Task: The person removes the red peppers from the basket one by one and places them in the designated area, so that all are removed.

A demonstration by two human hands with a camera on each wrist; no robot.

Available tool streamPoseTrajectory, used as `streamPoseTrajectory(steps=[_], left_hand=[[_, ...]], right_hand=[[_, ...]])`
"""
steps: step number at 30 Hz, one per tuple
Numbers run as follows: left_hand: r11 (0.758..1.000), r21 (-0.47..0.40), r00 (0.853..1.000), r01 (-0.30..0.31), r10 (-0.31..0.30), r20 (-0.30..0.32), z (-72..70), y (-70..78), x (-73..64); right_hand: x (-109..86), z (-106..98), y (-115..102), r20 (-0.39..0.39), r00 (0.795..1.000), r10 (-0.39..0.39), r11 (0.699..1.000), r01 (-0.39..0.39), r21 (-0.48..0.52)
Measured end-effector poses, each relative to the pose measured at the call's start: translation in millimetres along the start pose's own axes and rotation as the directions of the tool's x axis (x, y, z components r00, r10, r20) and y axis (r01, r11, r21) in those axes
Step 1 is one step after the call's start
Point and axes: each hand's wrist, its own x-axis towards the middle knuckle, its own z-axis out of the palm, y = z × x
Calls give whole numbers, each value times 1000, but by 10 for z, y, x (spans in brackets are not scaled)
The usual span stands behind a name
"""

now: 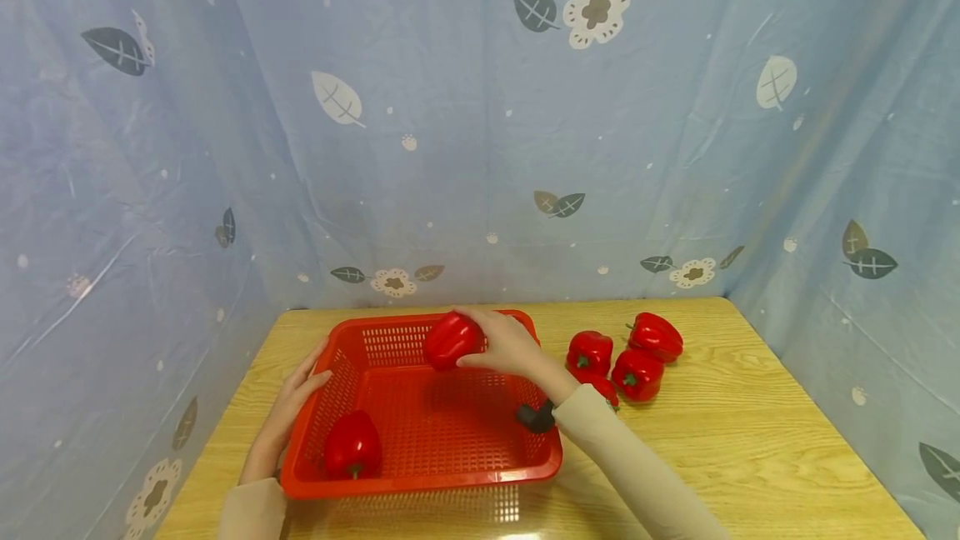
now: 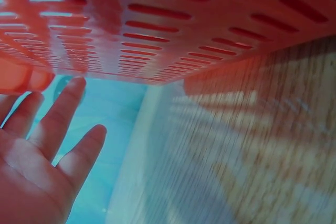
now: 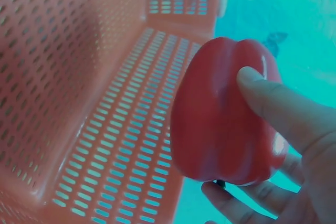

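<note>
A red bell pepper is held in my right hand, above the far side of a red plastic basket. In the right wrist view, the thumb presses on the side of the pepper and the other fingers reach behind and under it. My left hand rests at the basket's left rim, thumb toward the inside; its fingers look straight and spread along the outer wall in the left wrist view. Another red bell pepper lies in the basket's near left corner.
Several red bell peppers sit grouped on the wooden table right of the basket, one partly hidden by my right forearm. A black strap piece shows at my right wrist. Blue patterned curtains surround the table's back and sides.
</note>
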Motion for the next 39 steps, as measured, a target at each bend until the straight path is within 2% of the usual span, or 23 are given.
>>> streamPoseTrajectory(steps=[13, 20, 28, 33, 39], left_hand=[[1000, -18, 1000, 4, -4, -5, -11, -11, -2], [1000, -13, 999, 25, -25, -25, -8, -22, 1], [1000, -9, 1000, -2, 1, -7, -8, -10, -4], [1000, -4, 1000, -7, 7, -11, -9, -6, -3], [1000, 9, 1000, 14, -14, -23, 1, 5, -5]], right_hand=[[-126, -193, 107, -54, 999, -4, 994, 10, 106], [-256, -321, 208, -67, 997, 47, 990, -37, 139], [-397, -435, 345, -98, 989, 106, 981, -89, 170], [-469, -499, 424, -113, 985, 133, 974, -108, 199], [-545, -557, 521, -140, 981, 136, 971, -104, 215]])
